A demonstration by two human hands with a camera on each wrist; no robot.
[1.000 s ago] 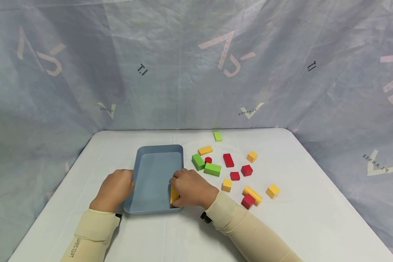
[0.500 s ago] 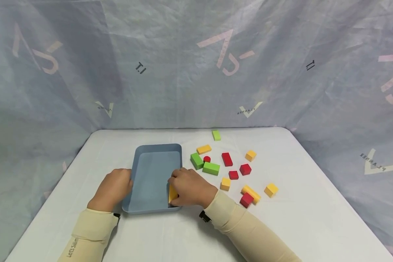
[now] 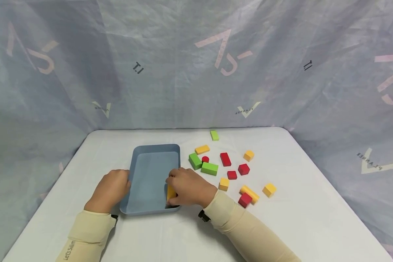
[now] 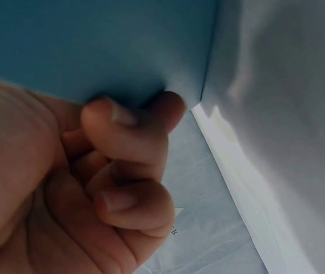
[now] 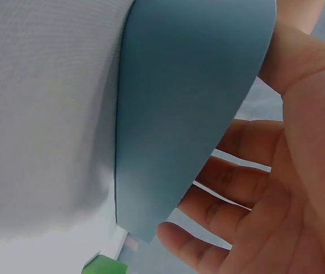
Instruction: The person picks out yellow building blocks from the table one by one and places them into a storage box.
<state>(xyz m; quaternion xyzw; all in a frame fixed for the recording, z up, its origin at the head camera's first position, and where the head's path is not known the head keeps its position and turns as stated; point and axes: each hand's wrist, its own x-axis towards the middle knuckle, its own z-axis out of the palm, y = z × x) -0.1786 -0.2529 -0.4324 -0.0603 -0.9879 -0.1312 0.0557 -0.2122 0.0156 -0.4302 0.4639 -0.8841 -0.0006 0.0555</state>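
A blue-grey rectangular tray [image 3: 147,178] sits on the white table, left of the middle. My left hand [image 3: 109,189] grips its left wall, and in the left wrist view the curled fingers [image 4: 133,137] press against the outside of the tray. Inside the tray's near right corner, my right hand [image 3: 191,187] holds a yellow block [image 3: 171,193] between thumb and fingers. Most of that block is hidden under the hand. The right wrist view shows the tray's outer side [image 5: 173,114], with the right fingers reaching over the rim; the block is out of sight there.
Right of the tray lie green blocks [image 3: 209,169], red blocks [image 3: 225,159] and yellow cubes [image 3: 224,184]. A yellow cylinder [image 3: 250,194] touches or nearly touches a red cube [image 3: 245,199]. A light green block [image 3: 214,135] lies near the back edge. A grey curtain [image 3: 170,72] hangs behind.
The whole head view has shifted slightly, so everything appears a little further left. Both hands keep their places on the tray and the yellow block.
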